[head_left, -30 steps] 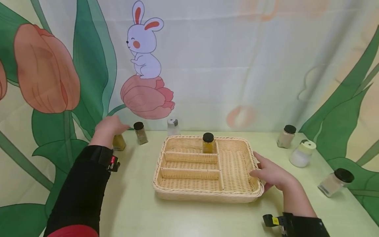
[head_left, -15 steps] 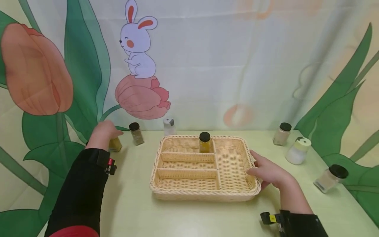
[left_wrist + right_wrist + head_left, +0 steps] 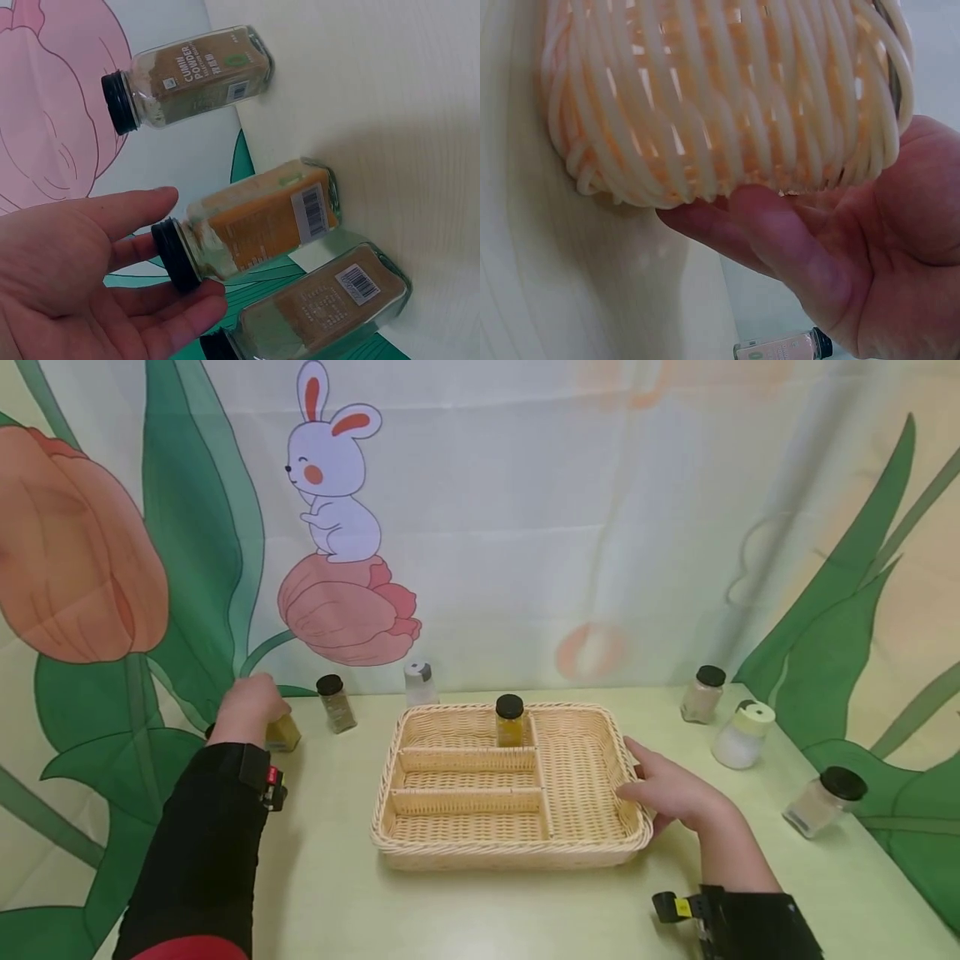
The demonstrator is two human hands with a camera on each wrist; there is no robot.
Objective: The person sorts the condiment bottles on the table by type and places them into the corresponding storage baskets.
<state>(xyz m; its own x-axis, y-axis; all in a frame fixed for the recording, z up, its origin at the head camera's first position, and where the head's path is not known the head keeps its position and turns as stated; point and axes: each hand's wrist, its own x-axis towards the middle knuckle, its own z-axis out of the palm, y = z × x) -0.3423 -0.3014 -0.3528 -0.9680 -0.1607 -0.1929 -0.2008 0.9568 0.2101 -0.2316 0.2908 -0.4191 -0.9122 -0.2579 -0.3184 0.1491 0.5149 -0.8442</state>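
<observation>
My left hand (image 3: pixel 251 706) reaches around the black cap of a spice jar with an orange label (image 3: pixel 270 221), which stands on the table. In the left wrist view, the fingers are at the cap and the thumb stays apart from it. A cumin powder jar (image 3: pixel 206 75) stands to one side and a brown-labelled jar (image 3: pixel 322 307) to the other; in the head view the hand mostly hides the latter. My right hand (image 3: pixel 675 789) grips the right rim of a divided wicker basket (image 3: pixel 465 856), thumb over the rim, fingers outside. A yellow jar with a black cap (image 3: pixel 510 722) stands in its back left compartment.
A grey-capped shaker (image 3: pixel 420 685) stands behind the basket. At the right are a black-capped jar (image 3: pixel 702 695), a shaker with a pale lid (image 3: pixel 742 735) and another black-capped jar (image 3: pixel 825 802). A printed curtain (image 3: pixel 487 527) borders the table.
The whole head view has shifted slightly. My left hand has come down a little around the orange-labelled jar's cap. The right hand keeps its hold on the basket.
</observation>
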